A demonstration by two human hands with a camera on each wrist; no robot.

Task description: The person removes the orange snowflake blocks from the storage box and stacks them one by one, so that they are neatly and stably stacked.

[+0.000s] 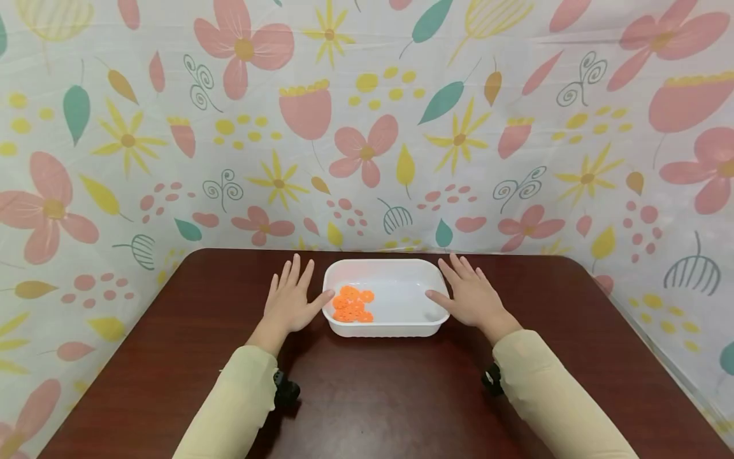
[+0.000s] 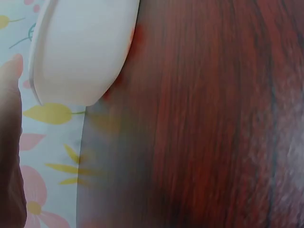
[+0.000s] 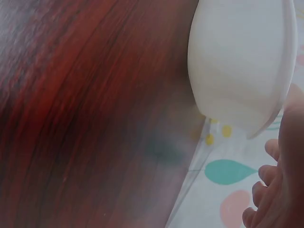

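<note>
A white rectangular plastic tub [image 1: 395, 329] sits near the far side of the table. Inside it, at the left end, lie several small orange discs [image 1: 351, 305] in a cluster. My left hand [image 1: 290, 305] is spread at the tub's left end, its thumb at the rim and the other fingers straight. On the opposite end, my right hand [image 1: 471, 296] has its thumb over the rim and its fingers extended outside. In the left wrist view the tub's outer wall [image 2: 85, 52] shows beside part of the hand; the right wrist view shows the other end wall [image 3: 240, 57].
The dark reddish-brown wooden table [image 1: 378, 395] reaches back to a flower-printed cloth [image 1: 367, 127] hanging behind it. A black wrist camera [image 1: 285, 389] is strapped under the left sleeve, and another black device [image 1: 492, 380] under the right sleeve.
</note>
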